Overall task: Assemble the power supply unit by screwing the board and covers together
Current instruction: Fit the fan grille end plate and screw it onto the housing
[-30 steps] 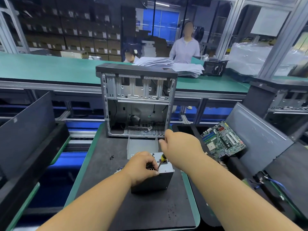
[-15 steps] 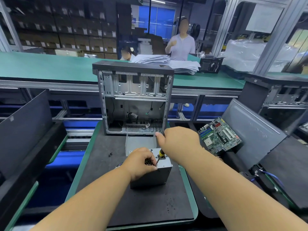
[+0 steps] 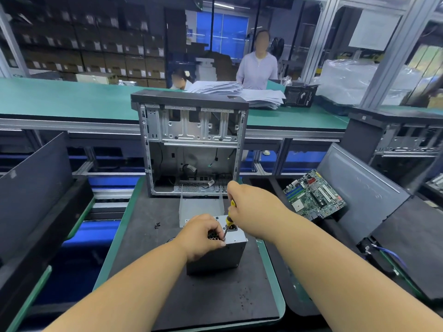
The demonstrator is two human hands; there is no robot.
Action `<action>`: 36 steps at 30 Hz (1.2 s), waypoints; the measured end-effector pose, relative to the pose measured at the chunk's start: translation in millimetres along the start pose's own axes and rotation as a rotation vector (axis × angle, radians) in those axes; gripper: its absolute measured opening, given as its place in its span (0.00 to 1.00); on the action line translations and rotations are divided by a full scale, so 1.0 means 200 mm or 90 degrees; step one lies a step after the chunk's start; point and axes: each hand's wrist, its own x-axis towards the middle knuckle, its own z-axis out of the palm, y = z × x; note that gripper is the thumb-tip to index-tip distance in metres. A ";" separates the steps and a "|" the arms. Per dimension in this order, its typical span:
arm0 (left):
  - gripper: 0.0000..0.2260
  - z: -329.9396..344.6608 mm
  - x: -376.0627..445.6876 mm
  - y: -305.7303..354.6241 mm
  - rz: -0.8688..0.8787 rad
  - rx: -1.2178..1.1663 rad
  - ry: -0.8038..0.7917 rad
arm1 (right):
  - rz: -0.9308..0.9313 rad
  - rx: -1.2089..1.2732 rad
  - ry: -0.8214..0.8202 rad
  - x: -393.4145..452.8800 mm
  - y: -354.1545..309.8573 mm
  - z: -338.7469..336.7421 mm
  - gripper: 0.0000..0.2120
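A grey metal power supply unit (image 3: 217,256) stands on the black mat (image 3: 211,295) in front of me. My left hand (image 3: 202,236) grips its top at the left, over the fan grille. My right hand (image 3: 251,208) holds a screwdriver (image 3: 228,224) with a yellow and black handle. Its tip slants down onto the unit's top face beside my left fingers. A bent grey metal cover (image 3: 200,207) lies just behind the unit.
An open computer case (image 3: 191,144) stands upright at the mat's far edge. Small dark screws (image 3: 157,225) lie left of the unit. A green motherboard (image 3: 314,195) leans at the right, next to a grey side panel (image 3: 359,188). Two people stand behind the green bench.
My right hand has lifted a little, showing more of the screwdriver shaft. My left hand stays on the unit. The view has shifted slightly.
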 end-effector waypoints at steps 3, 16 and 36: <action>0.12 0.00 0.00 0.00 0.002 0.014 0.003 | 0.048 -0.068 -0.044 0.02 -0.01 -0.04 0.13; 0.07 0.01 0.00 -0.01 0.010 0.013 0.015 | 0.025 -0.049 0.003 0.00 -0.02 -0.03 0.13; 0.18 -0.09 -0.08 -0.11 -0.455 -0.133 0.064 | 0.038 -0.089 0.049 -0.02 0.01 0.02 0.15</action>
